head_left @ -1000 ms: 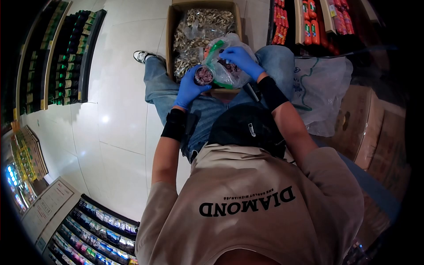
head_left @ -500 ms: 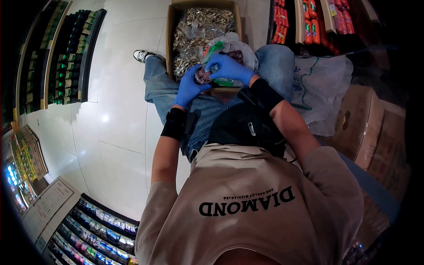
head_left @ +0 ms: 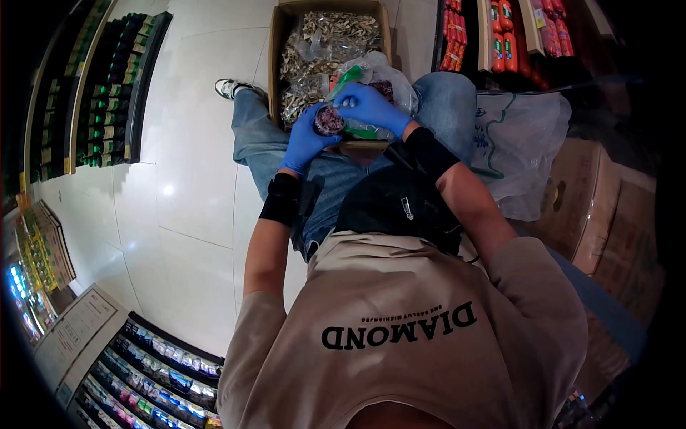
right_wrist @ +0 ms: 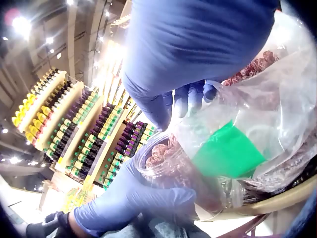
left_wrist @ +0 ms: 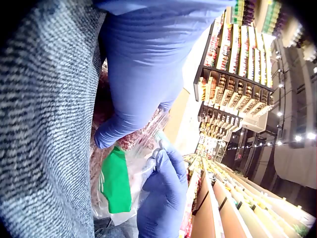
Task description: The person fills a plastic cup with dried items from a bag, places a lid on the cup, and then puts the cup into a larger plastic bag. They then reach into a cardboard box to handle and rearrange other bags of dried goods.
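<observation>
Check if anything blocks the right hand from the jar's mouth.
Nothing visible does. The right hand is right by the rim of the jar, held in the left hand; the plastic bag sits beside it, not over its mouth.

"DIAMOND" upside down on the beige shirt (head_left: 407,286), smaller line beside it unclear

A supermarket or grocery shop aisle is shown. To the left of the left hand (head_left: 306,143), rows of dark, green-marked bottles (head_left: 111,107) are ranked on display shelving (head_left: 141,93). Ahead and to the right of the right hand (head_left: 371,111), red-wrapped sausages (head_left: 504,51) are shelved; behind and left of the left hand, small packets (head_left: 161,350) are displayed in tiers. Pale floor tiles (head_left: 189,189) and, in the left wrist view, strung ceiling lights (left_wrist: 297,137) are also seen.
</observation>
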Motion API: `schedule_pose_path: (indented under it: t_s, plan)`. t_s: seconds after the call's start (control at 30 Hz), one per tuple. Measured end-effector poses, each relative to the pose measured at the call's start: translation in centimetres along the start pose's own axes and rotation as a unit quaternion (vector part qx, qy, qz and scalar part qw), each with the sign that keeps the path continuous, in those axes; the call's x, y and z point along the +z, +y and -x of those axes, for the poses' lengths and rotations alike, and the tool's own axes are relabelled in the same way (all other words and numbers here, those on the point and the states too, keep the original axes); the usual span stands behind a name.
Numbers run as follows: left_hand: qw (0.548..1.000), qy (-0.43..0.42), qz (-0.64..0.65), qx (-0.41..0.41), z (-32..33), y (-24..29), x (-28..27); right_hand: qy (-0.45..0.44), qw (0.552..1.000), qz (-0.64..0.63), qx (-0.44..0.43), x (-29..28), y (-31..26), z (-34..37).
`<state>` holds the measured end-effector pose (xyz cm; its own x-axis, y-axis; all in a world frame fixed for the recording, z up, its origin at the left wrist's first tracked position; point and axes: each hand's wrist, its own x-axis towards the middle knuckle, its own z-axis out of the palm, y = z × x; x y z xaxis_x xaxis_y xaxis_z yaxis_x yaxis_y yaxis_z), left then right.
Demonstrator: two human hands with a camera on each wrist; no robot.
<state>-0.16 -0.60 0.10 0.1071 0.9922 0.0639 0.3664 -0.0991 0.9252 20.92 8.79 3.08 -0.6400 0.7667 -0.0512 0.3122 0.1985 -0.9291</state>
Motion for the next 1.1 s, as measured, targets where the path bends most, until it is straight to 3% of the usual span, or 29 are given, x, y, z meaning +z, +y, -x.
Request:
schedule_pose_path:
  t_s: [0.2, 0.27, 0.4, 0.47, 0.6, 0.67, 0.77, 1.1]
  plan:
    - [1.000, 0.000, -0.028, 0.010, 0.0, 0.4, -0.1, 0.007, 0.999, -0.020, -0.033, 0.1, 0.5, 0.0]
    - [1.000, 0.000, -0.025, 0.010, 0.0, 0.1, 0.0, -0.007, 0.997, 0.050, -0.052, 0.1, 0.3, 0.1]
    - [1.000, 0.005, 0.011, -0.003, 0.0, -0.3, 0.1, -0.020, 0.996, 0.067, -0.046, 0.2, 0.1, 0.1]
    - [1.000, 0.005, 0.015, -0.003, 0.0, -0.3, 0.1, 0.009, 0.985, 0.135, -0.111, 0.5, 0.3, 0.0]
    - [1.000, 0.003, 0.007, 0.002, -0.1, -0.2, 0.1, 0.001, 0.985, 0.137, -0.106, 0.5, 0.3, -0.1]
    - [1.000, 0.002, 0.005, 0.003, -0.1, -0.3, 0.0, -0.021, 0.999, 0.017, -0.029, 0.5, 0.0, 0.1]
    - [1.000, 0.001, 0.010, 0.000, -0.1, -0.4, 0.1, -0.045, 0.995, 0.027, -0.087, 0.1, -0.1, 0.2]
    - [1.000, -0.003, 0.001, -0.004, 0.0, -0.3, 0.1, -0.003, 0.995, 0.047, -0.090, 0.4, 0.8, 0.0]
